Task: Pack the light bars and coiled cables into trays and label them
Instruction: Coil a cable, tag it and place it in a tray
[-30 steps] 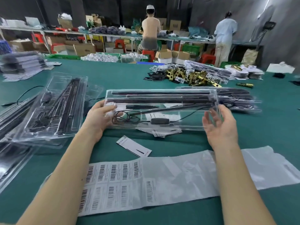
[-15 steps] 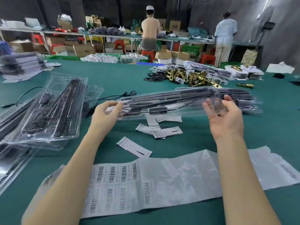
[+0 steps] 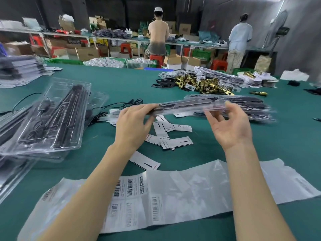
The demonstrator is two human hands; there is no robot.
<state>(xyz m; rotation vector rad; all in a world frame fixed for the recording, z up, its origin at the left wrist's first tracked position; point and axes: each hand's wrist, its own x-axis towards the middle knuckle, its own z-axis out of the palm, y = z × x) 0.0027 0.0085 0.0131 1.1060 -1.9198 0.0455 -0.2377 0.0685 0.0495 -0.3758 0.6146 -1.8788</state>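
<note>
Clear filled tray [image 3: 189,106] pinched at its ends by left hand [image 3: 133,126] and right hand [image 3: 229,126]; we judge labelling remains, barcode sheet [image 3: 137,202] lower centre.

Two bare forearms rise from the lower edge of the view, one from about 7 o'clock and one from about 5 o'clock. No sleeve shows on either; both arms are uncovered from the frame edge up to the wrists. The left hand [image 3: 133,126] wears no glove, ring, watch or band that can be seen, and its wrist is plain. The right hand [image 3: 231,126] is likewise ungloved, with no ring or strap visible on the fingers or wrist. Fingers on both hands are slender, and the nails appear short and unpainted, though motion blur softens the fingertips. No tattoo, plaster or marking shows on either arm.
</note>
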